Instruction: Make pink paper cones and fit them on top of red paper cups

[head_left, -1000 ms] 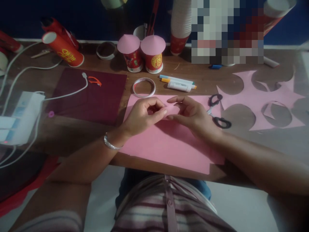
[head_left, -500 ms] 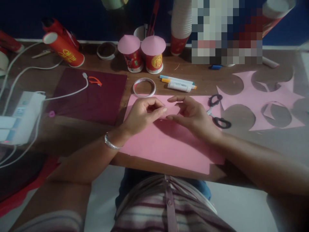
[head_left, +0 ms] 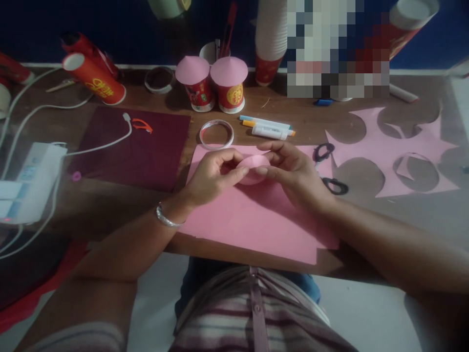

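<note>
Head view: I have a small pink paper piece (head_left: 252, 178) between both hands, over the pink sheets (head_left: 256, 225) that lie by the middle of the front edge of the bench (head_left: 120, 211). My left hand (head_left: 216, 173) is nearly closed in a pinch, thumb on the near face and fingers tucked behind the left side. My right hand (head_left: 293, 168) pinches the right side more loosely, index finger lifted above the top, and my thumb tips almost meet in front. The outer edge looks rounded, with a crease near the top; whether it is a bent disc or a shallow cone I can't tell.

I judge it almost weightless, stiff enough to keep a curve but easily dented if I squeeze hard. Dry paper shouldn't be very slippery, though any overlap could slide if I ease off. I'd hold it by the rim, thumb pads flat in front and fingertips behind, with little pressure on the middle.

The scissors (head_left: 324, 181) lie just beyond my right hand, at the sheets' right edge; the tape roll (head_left: 217, 146) sits by their far left corner. Nearer the bench's back edge stand two red cups (head_left: 232, 100) under pink paper caps (head_left: 229, 73).
</note>
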{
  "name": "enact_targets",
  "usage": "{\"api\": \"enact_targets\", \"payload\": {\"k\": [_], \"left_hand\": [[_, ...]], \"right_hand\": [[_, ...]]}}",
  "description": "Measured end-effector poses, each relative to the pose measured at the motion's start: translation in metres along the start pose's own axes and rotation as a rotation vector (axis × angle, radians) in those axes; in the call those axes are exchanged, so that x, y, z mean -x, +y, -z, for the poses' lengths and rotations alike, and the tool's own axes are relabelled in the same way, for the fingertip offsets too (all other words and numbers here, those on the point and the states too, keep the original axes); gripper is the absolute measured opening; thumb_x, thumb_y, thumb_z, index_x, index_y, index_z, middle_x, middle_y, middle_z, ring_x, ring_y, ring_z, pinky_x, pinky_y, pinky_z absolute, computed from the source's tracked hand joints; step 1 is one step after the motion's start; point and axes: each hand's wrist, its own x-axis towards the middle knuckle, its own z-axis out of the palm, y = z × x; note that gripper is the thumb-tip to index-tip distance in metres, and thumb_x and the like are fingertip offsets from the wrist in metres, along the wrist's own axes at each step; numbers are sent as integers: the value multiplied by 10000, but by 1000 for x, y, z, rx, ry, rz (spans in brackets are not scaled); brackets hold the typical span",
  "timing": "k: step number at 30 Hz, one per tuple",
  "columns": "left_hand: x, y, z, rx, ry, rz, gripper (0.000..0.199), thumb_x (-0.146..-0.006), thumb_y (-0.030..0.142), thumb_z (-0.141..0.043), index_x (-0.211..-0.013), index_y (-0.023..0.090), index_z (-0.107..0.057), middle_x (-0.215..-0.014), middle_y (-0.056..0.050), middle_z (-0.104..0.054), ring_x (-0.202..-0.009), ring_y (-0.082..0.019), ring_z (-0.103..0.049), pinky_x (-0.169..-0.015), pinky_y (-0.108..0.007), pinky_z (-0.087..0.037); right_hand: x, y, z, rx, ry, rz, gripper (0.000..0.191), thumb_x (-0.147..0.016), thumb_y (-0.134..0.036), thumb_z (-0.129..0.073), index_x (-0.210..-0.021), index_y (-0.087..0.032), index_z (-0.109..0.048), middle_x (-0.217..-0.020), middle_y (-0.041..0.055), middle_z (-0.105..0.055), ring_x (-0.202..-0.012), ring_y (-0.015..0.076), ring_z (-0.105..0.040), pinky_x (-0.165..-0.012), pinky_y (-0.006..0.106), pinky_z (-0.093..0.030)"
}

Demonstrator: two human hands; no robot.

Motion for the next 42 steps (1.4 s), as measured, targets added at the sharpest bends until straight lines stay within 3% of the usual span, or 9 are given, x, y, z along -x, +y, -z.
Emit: {"api": "enact_targets", "payload": {"k": [6,10,15,18,23,30,37,42], "left_hand": [[2,2,-2,166,-132,139,260,-898,397,-772,-838,171,-658,-826,-59,-769,-811,-199,-759,-785,-340,-624],[0,2,0,119,-102,105,242,-918,381,-744,-833,163,-680,-808,-54,-747,-766,-173,-709,-725,-302,-567],[-3,-1,4,30,-48,44,196,-883,321,-731,-779,169,-665,-745,2,-627,-685,-117,-552,-633,-259,-433],[-2,-2,3,16,-58,62,219,-875,352,-738,-775,174,-660,-737,-1,-623,-675,-124,-543,-617,-265,-414],[-3,-1,1,44,-53,93,273,-882,403,-745,-765,174,-655,-750,-17,-648,-688,-135,-568,-628,-272,-432],[-3,-9,5,143,-44,111,265,-862,398,-779,-770,182,-657,-746,3,-601,-689,-120,-528,-647,-262,-439],[-4,-11,7,150,-84,126,294,-862,428,-790,-766,177,-673,-735,4,-594,-676,-115,-516,-629,-250,-435],[-2,-8,4,250,-110,195,311,-793,405,-861,-952,171,-734,-902,-26,-694,-800,-146,-624,-706,-254,-516]], "right_hand": [[-1,0,2,-16,-42,-47,532,-713,-376,-975,-1133,-229,-683,-821,-18,-735,-757,153,-689,-719,292,-572],[-1,0,2,-41,-22,-62,514,-709,-355,-981,-1123,-240,-699,-787,-41,-706,-718,127,-647,-693,266,-533],[0,-1,1,-36,27,-75,362,-839,-441,-876,-1109,-249,-730,-842,-22,-704,-779,142,-644,-751,284,-537],[-1,-1,0,-59,-21,-97,449,-781,-406,-927,-1137,-248,-703,-846,-27,-704,-775,144,-656,-748,288,-540],[-2,2,1,-47,-63,-116,557,-685,-339,-989,-1145,-245,-689,-775,-59,-665,-678,123,-617,-672,269,-514],[0,-2,0,-81,-15,-93,380,-830,-402,-891,-1132,-249,-718,-836,-28,-702,-786,141,-645,-758,285,-521],[-5,-5,1,-46,1,-51,506,-704,-356,-973,-1103,-241,-683,-764,-49,-682,-701,130,-605,-711,285,-508],[-4,-6,1,-102,82,-34,468,-711,-340,-955,-1099,-255,-706,-742,-61,-664,-692,124,-589,-706,265,-515]]}}
